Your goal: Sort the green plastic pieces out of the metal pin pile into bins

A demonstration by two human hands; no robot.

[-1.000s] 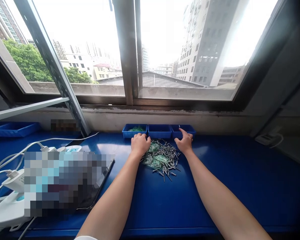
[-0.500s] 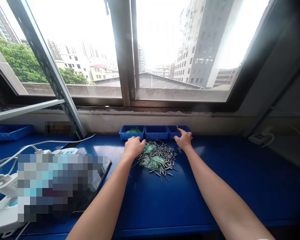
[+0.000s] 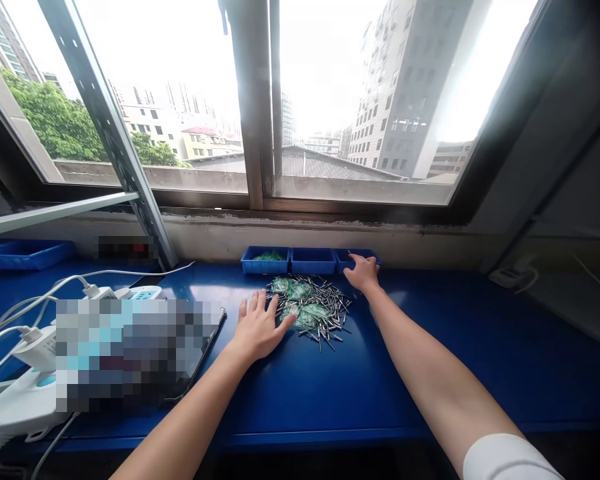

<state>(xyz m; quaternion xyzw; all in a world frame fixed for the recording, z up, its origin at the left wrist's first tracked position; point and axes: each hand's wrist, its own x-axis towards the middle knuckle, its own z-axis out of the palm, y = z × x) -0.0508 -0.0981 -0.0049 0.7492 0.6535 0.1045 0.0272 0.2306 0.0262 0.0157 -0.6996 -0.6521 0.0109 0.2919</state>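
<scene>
A pile of thin metal rods [image 3: 336,307], with pointed or narrow ends, lies on the blue table. Several green-tinted clear plastic packets [image 3: 313,317] sit among them. My left hand [image 3: 260,327] rests at the pile's left edge, palm down and fingers spread, its thumb by a packet. Over the front of the right blue bin [image 3: 373,254] is my right hand [image 3: 364,273], index finger and thumb apart. A small pale tip shows by that index finger; whether it is touched is unclear. The hand hides part of the bin's inside.
A middle blue bin [image 3: 313,268] and a left blue bin [image 3: 265,269] with green packets stand in the same row under the window. White power strips [image 3: 17,407], cables and a blurred object occupy the left side. A metal post [image 3: 147,220] rises behind them.
My left hand has drawn back toward me from the pile's upper left, its fingers now spread. My right hand stays at the right bin, shifted slightly left. The view has moved a little.
</scene>
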